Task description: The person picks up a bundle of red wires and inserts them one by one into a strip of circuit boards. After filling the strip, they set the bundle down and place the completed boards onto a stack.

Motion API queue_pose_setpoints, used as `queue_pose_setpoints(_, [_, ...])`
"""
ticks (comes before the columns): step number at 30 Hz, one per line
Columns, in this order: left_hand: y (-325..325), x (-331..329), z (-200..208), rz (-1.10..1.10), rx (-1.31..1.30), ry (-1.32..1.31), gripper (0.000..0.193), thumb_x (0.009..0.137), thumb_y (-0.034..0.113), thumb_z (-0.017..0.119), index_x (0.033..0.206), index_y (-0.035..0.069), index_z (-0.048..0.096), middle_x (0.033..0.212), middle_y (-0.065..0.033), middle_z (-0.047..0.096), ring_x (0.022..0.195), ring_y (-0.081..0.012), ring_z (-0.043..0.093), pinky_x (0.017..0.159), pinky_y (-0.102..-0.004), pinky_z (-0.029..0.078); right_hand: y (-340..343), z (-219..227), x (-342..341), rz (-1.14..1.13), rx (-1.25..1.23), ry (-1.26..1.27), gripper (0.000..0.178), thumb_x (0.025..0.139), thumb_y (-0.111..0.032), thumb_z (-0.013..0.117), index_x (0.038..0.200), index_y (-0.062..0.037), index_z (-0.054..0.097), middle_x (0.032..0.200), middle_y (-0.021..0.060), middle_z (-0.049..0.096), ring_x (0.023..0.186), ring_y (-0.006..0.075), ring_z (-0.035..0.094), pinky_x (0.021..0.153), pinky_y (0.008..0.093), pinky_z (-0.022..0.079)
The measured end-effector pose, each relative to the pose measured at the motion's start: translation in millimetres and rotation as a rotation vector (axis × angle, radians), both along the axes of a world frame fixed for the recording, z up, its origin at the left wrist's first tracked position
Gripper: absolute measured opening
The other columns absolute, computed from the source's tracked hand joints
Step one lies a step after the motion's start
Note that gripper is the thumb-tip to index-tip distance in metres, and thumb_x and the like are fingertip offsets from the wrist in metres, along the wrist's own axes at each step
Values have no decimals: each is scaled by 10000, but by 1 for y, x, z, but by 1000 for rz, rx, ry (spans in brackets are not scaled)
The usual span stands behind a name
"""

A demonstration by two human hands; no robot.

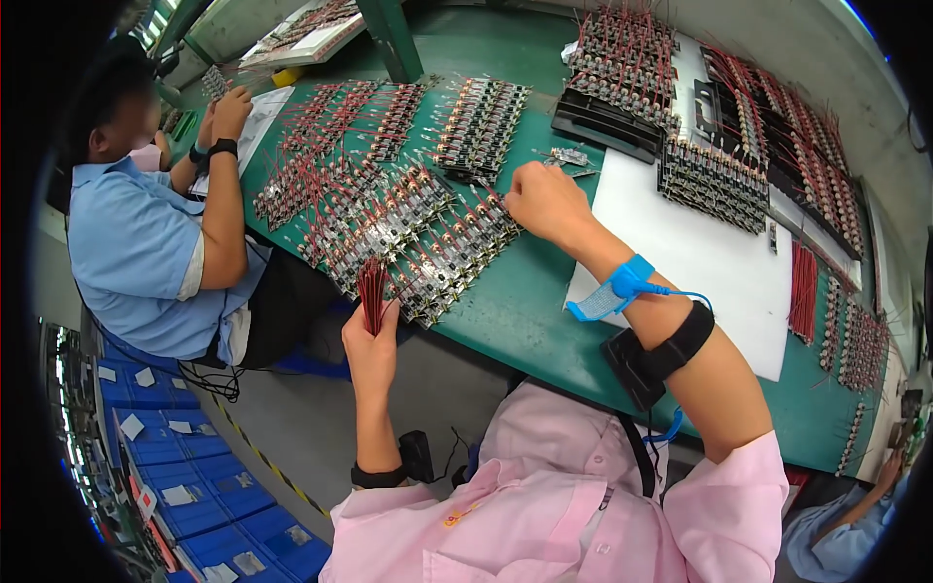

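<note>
My left hand (369, 352) is closed round a bundle of thin dark red wires (371, 293), which stands upright from its fingers at the table's near edge. At the right end of the panels of small circuit boards (457, 255), my right hand (546, 202) is bent into a pinch. Its fingertips are turned away, so whatever they hold is hidden. These panels lie in rows, with red wires and round copper-coloured parts on them. Just beyond my right hand is a small pile of loose metallic pieces (569, 157).
A white sheet (671, 282) covers the green table (515, 335) at right. More board panels (714, 185) stand by black trays (604, 126). Red wires (803, 291) lie far right. A co-worker (146, 243) sits at left, near blue bins (194, 466). A blue strap (622, 287) with a cord circles my right wrist.
</note>
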State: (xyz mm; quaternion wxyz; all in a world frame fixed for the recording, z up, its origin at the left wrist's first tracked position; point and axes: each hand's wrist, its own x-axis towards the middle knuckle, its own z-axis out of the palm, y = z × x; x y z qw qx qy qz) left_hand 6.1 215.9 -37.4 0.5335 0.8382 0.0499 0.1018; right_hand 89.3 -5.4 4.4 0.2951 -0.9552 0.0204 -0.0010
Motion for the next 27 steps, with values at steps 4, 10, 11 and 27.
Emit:
queue_pose_setpoints(4, [3,2,-5,-2,-111,43,183,740,150,560,632,21,488,490,35,405,407,-20,330,366,-189,240,-4,-10,7,-46,-16,-9,130,645,-88,479,669,-2,574,676,173,565,685,320,546,616,379,433])
queue_pose_setpoints(10, [-5,0,10,6,-250,121,174,745,143,548,632,45,460,442,48,357,332,-26,283,311,-190,209,-15,-8,10,-3,125,42,129,610,-74,482,656,16,562,750,212,562,728,362,539,635,416,433])
queue_pose_setpoints(11, [-6,-1,13,15,-297,159,171,745,142,547,636,45,457,437,49,353,328,-28,280,309,-188,213,-16,-8,9,-1,129,42,129,610,-74,482,656,16,562,750,212,562,728,362,539,635,416,433])
queue_pose_setpoints(27, [-41,-27,40,-179,-402,235,162,727,137,565,653,15,490,467,41,387,354,-28,320,326,-184,246,-78,18,-54,-8,143,-57,172,647,-132,509,624,33,551,572,150,538,523,235,520,512,326,402])
